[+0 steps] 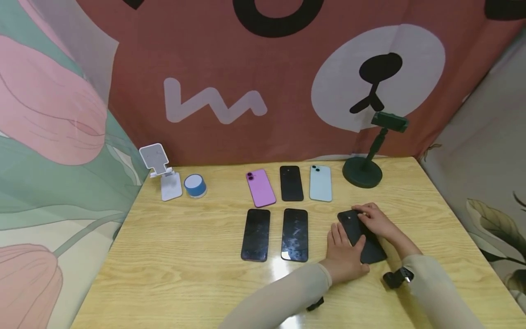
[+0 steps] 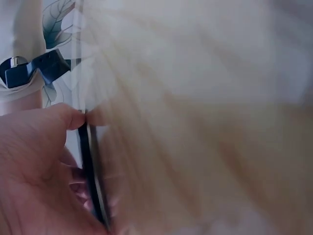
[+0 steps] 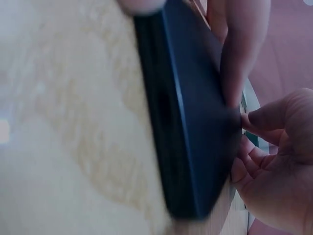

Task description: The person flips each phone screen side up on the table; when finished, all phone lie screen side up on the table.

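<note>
A black phone (image 1: 371, 244) lies slanted on the right side of the table, its back with the camera facing up. My left hand (image 1: 344, 256) grips it from the left, fingers along the side and thumb across the back. At the far end and right side, my right hand (image 1: 375, 220) holds the phone between thumb and fingers. The left wrist view shows the thin dark edge of the phone (image 2: 93, 171) by the left hand (image 2: 36, 166). Up close in the right wrist view are the phone's near end (image 3: 171, 122) and the right hand (image 3: 279, 171).
Left of the hands lie two dark phones (image 1: 255, 235) (image 1: 294, 235), screens up. Behind them are a purple phone (image 1: 261, 188), another black phone (image 1: 291, 183) and a light blue phone (image 1: 320, 183). A green stand (image 1: 362, 172), white stand (image 1: 170, 186) and blue cylinder (image 1: 195, 186) stand farther back.
</note>
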### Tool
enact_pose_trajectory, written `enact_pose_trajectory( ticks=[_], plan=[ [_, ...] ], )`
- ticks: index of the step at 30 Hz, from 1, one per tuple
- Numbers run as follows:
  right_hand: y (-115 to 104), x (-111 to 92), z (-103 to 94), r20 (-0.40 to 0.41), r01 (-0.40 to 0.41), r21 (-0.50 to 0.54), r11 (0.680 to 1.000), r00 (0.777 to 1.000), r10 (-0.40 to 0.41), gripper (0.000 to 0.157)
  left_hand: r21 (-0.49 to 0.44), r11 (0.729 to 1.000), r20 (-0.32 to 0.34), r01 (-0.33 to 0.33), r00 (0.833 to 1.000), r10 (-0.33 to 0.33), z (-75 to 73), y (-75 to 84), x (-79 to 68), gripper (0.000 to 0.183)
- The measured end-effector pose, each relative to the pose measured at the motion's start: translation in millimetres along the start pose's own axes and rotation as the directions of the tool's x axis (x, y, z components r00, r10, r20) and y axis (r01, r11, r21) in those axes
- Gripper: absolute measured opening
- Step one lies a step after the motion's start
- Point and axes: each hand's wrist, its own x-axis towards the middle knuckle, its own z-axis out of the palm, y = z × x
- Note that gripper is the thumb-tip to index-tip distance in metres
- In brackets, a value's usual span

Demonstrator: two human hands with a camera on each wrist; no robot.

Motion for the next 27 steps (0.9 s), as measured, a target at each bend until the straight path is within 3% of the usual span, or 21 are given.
enact_pose_trajectory(
  ticks=[6,13,18,23,27],
  plan=[
    [-2.1,0.2,1.6,-0.033,0.012,-0.020,1.000,0.999,-0.013,0.029,0.141,0.988,-0.009,0.069,0.998,-0.069,0.3,-8.1,-2.4,0.078],
    [-0.2,0.0,4.5,-0.044,-0.015,-0.043,0.999,0.999,0.013,0.028,0.059,0.998,-0.031,0.018,0.999,-0.016,1.0,-23.2,-8.5,0.079],
    [0.1,1.0,6.8,-0.047,-0.039,-0.037,0.999,0.998,0.037,0.025,0.070,0.997,-0.058,-0.025,0.998,0.029,0.9,-28.4,-11.3,0.076],
    [-1.9,1.7,5.1,-0.028,-0.054,-0.027,0.998,0.998,0.054,0.026,0.096,0.995,-0.052,-0.018,0.998,0.023,2.0,-27.9,-11.2,0.078],
    [-3.8,0.7,1.7,-0.002,-0.015,0.002,1.000,1.000,0.015,0.022,0.091,0.996,-0.056,0.003,0.998,0.003,2.4,-27.9,-10.5,0.078]
  ],
)
